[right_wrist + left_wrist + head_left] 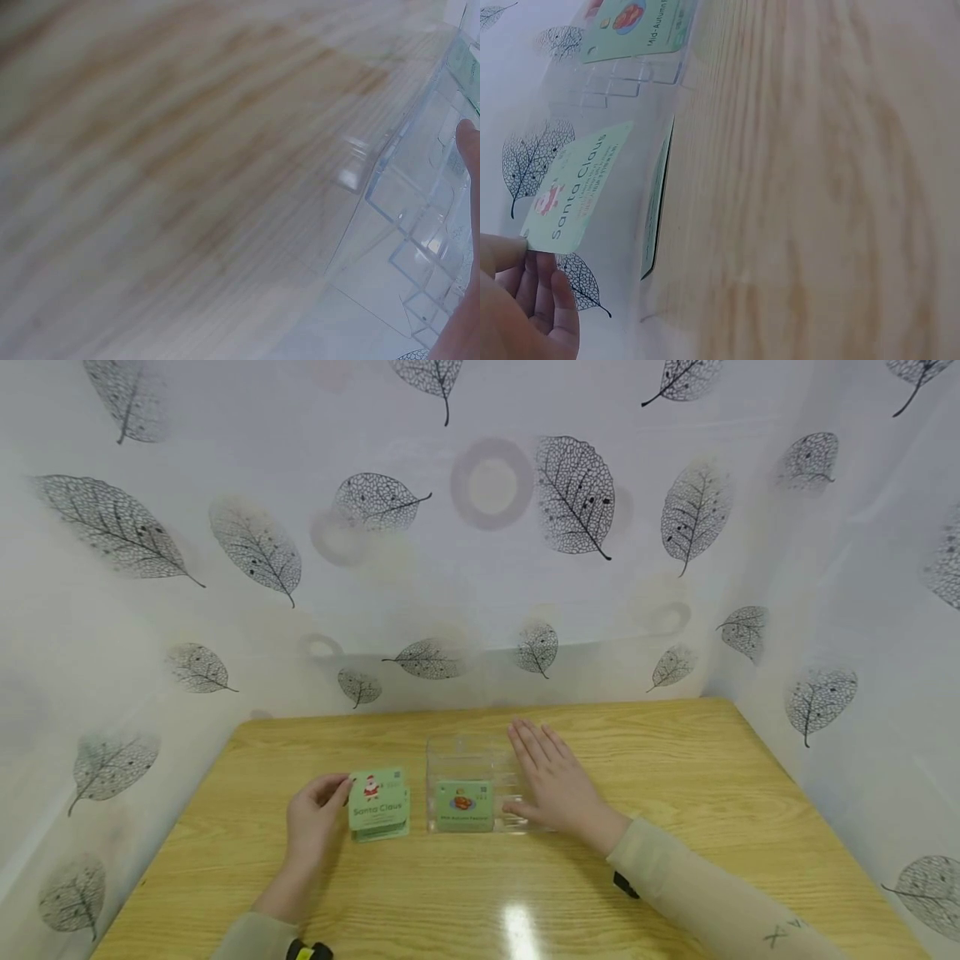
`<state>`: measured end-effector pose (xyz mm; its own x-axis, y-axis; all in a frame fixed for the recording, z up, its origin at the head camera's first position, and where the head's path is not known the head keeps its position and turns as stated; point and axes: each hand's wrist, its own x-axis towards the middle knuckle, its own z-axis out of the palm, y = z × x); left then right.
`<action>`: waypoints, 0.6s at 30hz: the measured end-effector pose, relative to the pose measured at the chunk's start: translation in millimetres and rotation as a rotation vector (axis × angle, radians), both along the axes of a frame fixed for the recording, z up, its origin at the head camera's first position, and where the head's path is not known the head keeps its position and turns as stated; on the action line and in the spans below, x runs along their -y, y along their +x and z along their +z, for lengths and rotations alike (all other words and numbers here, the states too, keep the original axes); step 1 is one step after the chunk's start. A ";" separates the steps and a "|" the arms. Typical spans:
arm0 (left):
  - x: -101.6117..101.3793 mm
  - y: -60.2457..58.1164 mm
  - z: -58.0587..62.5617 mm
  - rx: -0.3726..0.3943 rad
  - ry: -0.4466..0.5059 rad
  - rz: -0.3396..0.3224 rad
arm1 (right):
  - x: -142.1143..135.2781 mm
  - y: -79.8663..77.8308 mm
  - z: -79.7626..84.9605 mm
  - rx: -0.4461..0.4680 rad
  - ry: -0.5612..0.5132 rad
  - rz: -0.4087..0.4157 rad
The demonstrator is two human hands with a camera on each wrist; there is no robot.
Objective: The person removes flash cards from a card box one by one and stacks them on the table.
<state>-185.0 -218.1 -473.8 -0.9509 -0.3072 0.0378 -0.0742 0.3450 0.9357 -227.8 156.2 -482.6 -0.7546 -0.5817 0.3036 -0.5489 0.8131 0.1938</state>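
Pinches the green Santa Claus card by its upper left corner in the left grip, between thumb and fingers. Holds it tilted above another green card on the desk, left of the clear holder. Rests the right grip over the right side of that holder, with fingers straight and thumb spread out near the Mid-Autumn card inside. Wears long sleeves.

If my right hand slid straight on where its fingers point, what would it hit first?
Probably the leaf-print backdrop behind the wooden table; your right hand points toward it, though depth is unclear.
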 end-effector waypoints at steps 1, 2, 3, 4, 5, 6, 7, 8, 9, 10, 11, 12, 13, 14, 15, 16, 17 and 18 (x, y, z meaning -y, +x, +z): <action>0.6 0.1 -0.1 0.008 -0.003 -0.003 | 0.1 0.1 0.0 -0.003 -0.001 0.001; 1.4 -0.1 -0.5 0.015 -0.007 -0.005 | 0.2 0.1 0.0 -0.005 -0.002 0.002; 1.9 -0.3 -0.8 0.021 -0.010 -0.006 | 0.4 0.1 0.1 -0.007 -0.003 0.001; 2.3 -0.5 -1.0 0.025 -0.011 -0.005 | 0.6 0.2 0.2 -0.004 -0.005 0.000; 2.6 -0.8 -1.3 0.029 -0.015 -0.006 | 0.8 0.2 0.1 0.002 -0.005 -0.002; 2.8 -1.2 -1.6 0.031 -0.019 -0.008 | 1.0 0.2 0.1 0.005 -0.008 -0.003; 3.0 -1.6 -2.0 0.034 -0.020 -0.011 | 1.1 0.3 0.2 0.013 -0.010 -0.006; 3.1 -2.1 -2.4 0.036 -0.024 -0.015 | 1.2 0.4 0.2 0.019 -0.012 -0.009; 3.2 -2.7 -2.9 0.038 -0.027 -0.019 | 1.4 0.3 0.3 0.022 -0.015 -0.009; 3.3 -3.2 -3.4 0.041 -0.030 -0.023 | 1.5 0.4 0.5 0.025 -0.016 -0.011; 3.5 -4.0 -4.0 0.044 -0.032 -0.028 | 1.4 0.5 0.7 0.028 -0.019 -0.011; 3.6 -4.6 -4.7 0.047 -0.034 -0.030 | 1.4 0.7 1.1 0.027 -0.020 -0.011; 3.8 -5.3 -5.4 0.049 -0.037 -0.033 | 1.3 0.9 1.4 0.028 -0.019 -0.012; 4.1 -5.7 -6.1 0.052 -0.044 -0.032 | 1.3 1.0 1.7 0.028 -0.020 -0.011; 4.5 -6.3 -6.9 0.055 -0.049 -0.031 | 1.2 1.1 2.0 0.027 -0.019 -0.010; 4.9 -6.5 -7.7 0.058 -0.056 -0.027 | 1.1 1.4 2.3 0.030 -0.016 -0.011; 5.3 -6.7 -8.4 0.063 -0.065 -0.026 | 1.0 1.5 2.5 0.031 -0.014 -0.011; 5.8 -6.6 -9.0 0.068 -0.077 -0.024 | 1.0 1.6 2.6 0.031 -0.010 -0.011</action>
